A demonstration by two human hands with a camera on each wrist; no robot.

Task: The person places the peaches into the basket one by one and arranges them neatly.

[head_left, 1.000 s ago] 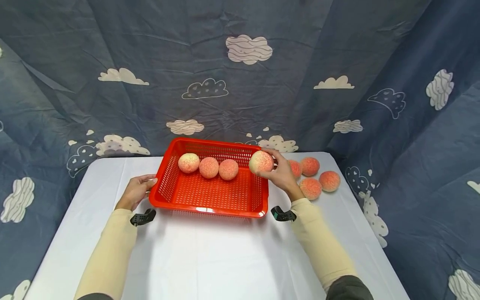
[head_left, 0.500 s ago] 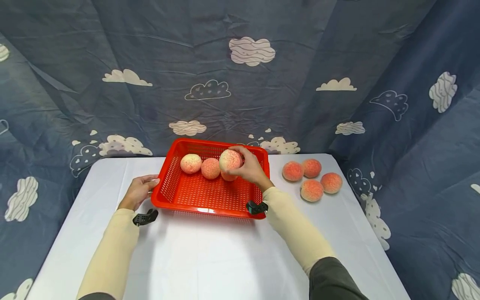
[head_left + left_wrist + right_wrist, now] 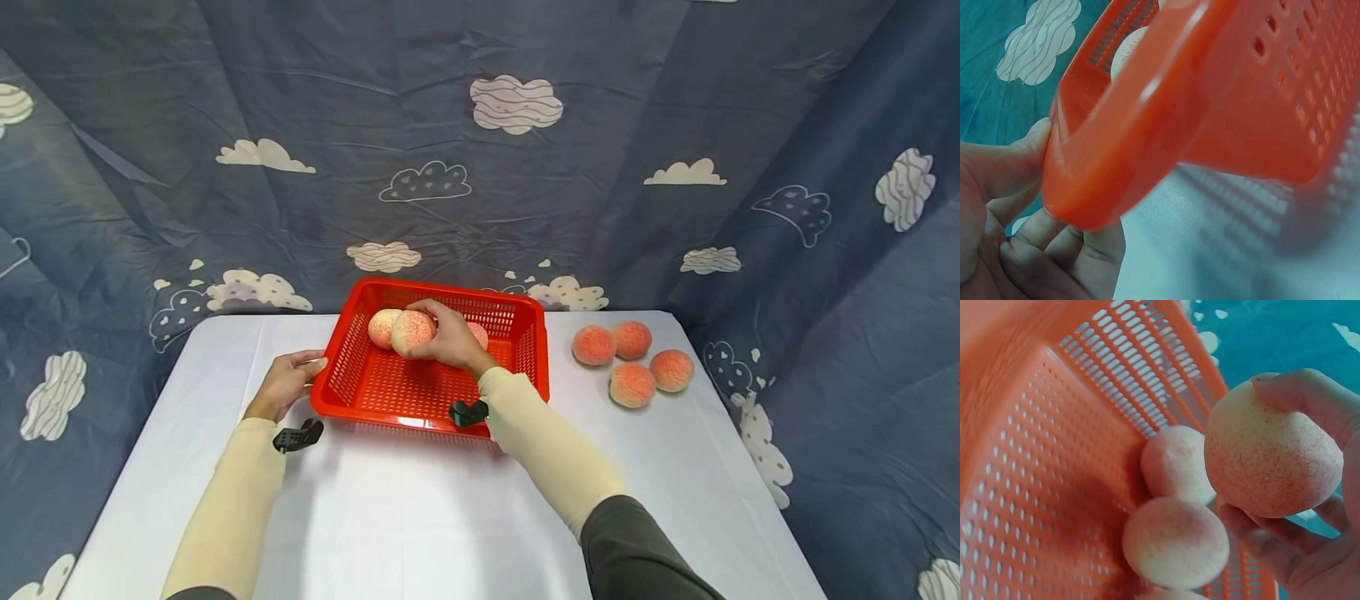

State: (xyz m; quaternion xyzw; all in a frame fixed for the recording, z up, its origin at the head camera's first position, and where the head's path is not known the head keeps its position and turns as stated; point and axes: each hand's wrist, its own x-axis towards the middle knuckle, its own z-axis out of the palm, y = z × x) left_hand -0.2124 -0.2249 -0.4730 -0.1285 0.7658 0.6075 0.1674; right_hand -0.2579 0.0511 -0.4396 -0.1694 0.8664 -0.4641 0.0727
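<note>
My right hand (image 3: 447, 335) grips a peach (image 3: 413, 332), pale yellow with a speckled red blush, over the red plastic basket (image 3: 420, 425). In the right wrist view, thumb and fingers hold this peach (image 3: 1272, 453) above two others (image 3: 1175, 544) in the basket, with the edge of a third at the bottom. The head view shows a pale peach (image 3: 381, 328) left of the held one and a pink peach (image 3: 477, 334) partly behind my hand. My left hand (image 3: 287, 383) pinches the basket's left rim (image 3: 1110, 150), thumb on its side and fingers underneath.
Several redder peaches (image 3: 632, 385) lie grouped on the white table (image 3: 442, 517), right of the basket. A dark blue curtain (image 3: 585, 200) with cloud prints hangs behind and beside the table. A black strap device (image 3: 298, 435) sits on each wrist.
My right hand has carried the held peach leftward from the basket's right side to over the row of peaches. My left hand stays on the rim. The view has shifted slightly.
</note>
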